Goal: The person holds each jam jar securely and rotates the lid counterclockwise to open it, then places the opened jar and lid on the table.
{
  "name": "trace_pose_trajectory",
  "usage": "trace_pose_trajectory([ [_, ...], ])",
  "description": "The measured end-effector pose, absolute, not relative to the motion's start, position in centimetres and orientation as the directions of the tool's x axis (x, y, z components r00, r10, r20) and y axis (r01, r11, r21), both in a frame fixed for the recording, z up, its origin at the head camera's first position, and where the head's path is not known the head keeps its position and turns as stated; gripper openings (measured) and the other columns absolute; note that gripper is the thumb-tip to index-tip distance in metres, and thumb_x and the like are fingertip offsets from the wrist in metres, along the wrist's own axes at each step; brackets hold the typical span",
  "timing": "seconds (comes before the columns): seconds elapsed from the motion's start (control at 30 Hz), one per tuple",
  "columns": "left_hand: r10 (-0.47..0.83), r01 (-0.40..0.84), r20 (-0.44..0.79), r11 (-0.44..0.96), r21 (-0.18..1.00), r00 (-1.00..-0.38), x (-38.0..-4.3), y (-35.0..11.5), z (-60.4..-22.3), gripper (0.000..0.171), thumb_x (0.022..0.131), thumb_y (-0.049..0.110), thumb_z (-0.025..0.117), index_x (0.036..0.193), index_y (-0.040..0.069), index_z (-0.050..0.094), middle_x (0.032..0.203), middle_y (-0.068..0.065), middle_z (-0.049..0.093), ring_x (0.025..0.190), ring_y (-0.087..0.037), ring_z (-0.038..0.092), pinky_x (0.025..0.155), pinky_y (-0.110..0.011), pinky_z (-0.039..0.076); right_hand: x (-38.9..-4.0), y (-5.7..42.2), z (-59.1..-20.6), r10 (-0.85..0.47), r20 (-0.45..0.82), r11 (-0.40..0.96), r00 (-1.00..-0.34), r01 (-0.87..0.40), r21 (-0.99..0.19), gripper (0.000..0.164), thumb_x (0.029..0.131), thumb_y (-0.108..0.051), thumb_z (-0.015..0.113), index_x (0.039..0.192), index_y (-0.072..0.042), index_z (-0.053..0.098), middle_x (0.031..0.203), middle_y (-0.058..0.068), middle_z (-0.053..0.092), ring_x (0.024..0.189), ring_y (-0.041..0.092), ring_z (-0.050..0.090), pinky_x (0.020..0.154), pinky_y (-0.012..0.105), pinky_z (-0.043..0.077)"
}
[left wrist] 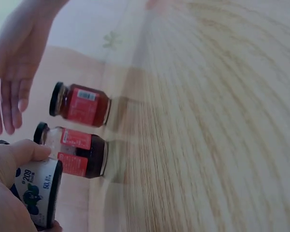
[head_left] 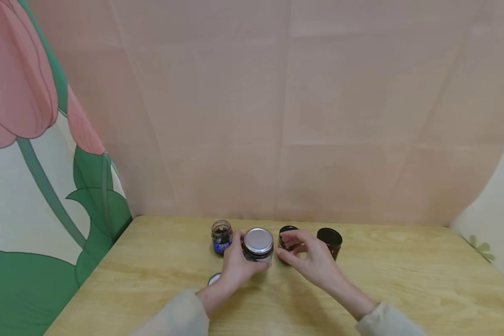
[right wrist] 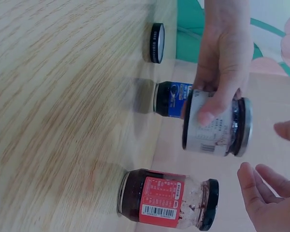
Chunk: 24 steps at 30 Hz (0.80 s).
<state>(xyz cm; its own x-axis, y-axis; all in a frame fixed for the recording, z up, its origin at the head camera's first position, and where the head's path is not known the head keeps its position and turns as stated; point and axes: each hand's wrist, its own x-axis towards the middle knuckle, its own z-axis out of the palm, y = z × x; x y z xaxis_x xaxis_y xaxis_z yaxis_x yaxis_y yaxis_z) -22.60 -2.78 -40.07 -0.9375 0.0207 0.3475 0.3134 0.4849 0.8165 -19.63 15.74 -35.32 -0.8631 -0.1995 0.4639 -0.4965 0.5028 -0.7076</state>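
Observation:
My left hand [head_left: 234, 269] grips a glass jar [head_left: 258, 241] with a silver lid. In the right wrist view this jar [right wrist: 217, 123] is held above the table with its white label showing, the thumb across it. My right hand [head_left: 317, 261] is beside the jar, apart from it, with loosely bent fingers and nothing held. Behind the right fingers stands a dark-lidded jar [head_left: 288, 228], partly hidden; its red label [right wrist: 162, 200] shows in the right wrist view. To the left of my left hand an uncovered jar [head_left: 222, 240] with a blue label holds dark contents.
A second jar [head_left: 329, 237] with a dark lid and red label [left wrist: 83, 104] stands further right. A loose lid [head_left: 213, 278] lies near my left wrist, partly covered by it. The wooden table [head_left: 403, 270] meets a hanging cloth [head_left: 218, 140] at the back.

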Motion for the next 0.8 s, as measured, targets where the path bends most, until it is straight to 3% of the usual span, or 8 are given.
trace_pose_trajectory([
  [0.1,0.036,0.342,0.372,0.482,0.806,-0.927,-22.3,-2.9,-39.9,0.068,0.055,0.020,0.092,0.107,0.009,0.049,0.102,-0.009,0.068,0.099,-0.023,0.063,0.088,-0.038,0.049,-19.8,15.4,-35.4,-0.222,0.465,0.525,-0.857,-0.507,-0.684,0.040,0.081,-0.020,0.078,0.112,-0.001,0.064,0.100,0.009,0.068,0.087,0.024,0.065,0.071,0.025,0.055],
  [0.33,0.088,0.401,0.413,0.482,0.779,-0.907,-21.5,-3.4,-39.4,0.071,0.055,0.026,0.093,0.111,0.011,0.053,0.107,-0.008,0.068,0.101,-0.022,0.064,0.089,-0.041,0.051,-20.0,14.4,-35.5,-0.271,0.440,0.631,-0.856,-0.503,-0.591,0.060,0.079,-0.038,0.078,0.122,-0.001,0.060,0.105,0.003,0.060,0.086,0.011,0.058,0.069,0.022,0.053],
  [0.57,0.112,0.451,0.466,0.525,0.722,-0.878,-21.1,-3.6,-39.4,0.068,0.053,0.021,0.093,0.108,0.012,0.054,0.102,-0.002,0.067,0.095,-0.017,0.063,0.087,-0.036,0.051,-20.3,13.7,-34.9,-0.294,0.458,0.698,-0.839,-0.516,-0.497,0.049,0.078,-0.045,0.077,0.106,-0.005,0.068,0.088,0.002,0.062,0.070,0.011,0.055,0.056,0.018,0.044],
  [0.8,0.133,0.466,0.482,0.565,0.681,-0.866,-20.7,-3.4,-39.2,0.071,0.051,0.024,0.094,0.109,0.014,0.055,0.103,0.000,0.063,0.095,-0.016,0.059,0.087,-0.035,0.049,-20.6,13.8,-34.1,-0.245,0.363,0.748,-0.899,-0.414,-0.519,0.047,0.076,-0.054,0.074,0.092,-0.010,0.069,0.073,-0.004,0.062,0.060,0.003,0.053,0.053,0.019,0.045],
])
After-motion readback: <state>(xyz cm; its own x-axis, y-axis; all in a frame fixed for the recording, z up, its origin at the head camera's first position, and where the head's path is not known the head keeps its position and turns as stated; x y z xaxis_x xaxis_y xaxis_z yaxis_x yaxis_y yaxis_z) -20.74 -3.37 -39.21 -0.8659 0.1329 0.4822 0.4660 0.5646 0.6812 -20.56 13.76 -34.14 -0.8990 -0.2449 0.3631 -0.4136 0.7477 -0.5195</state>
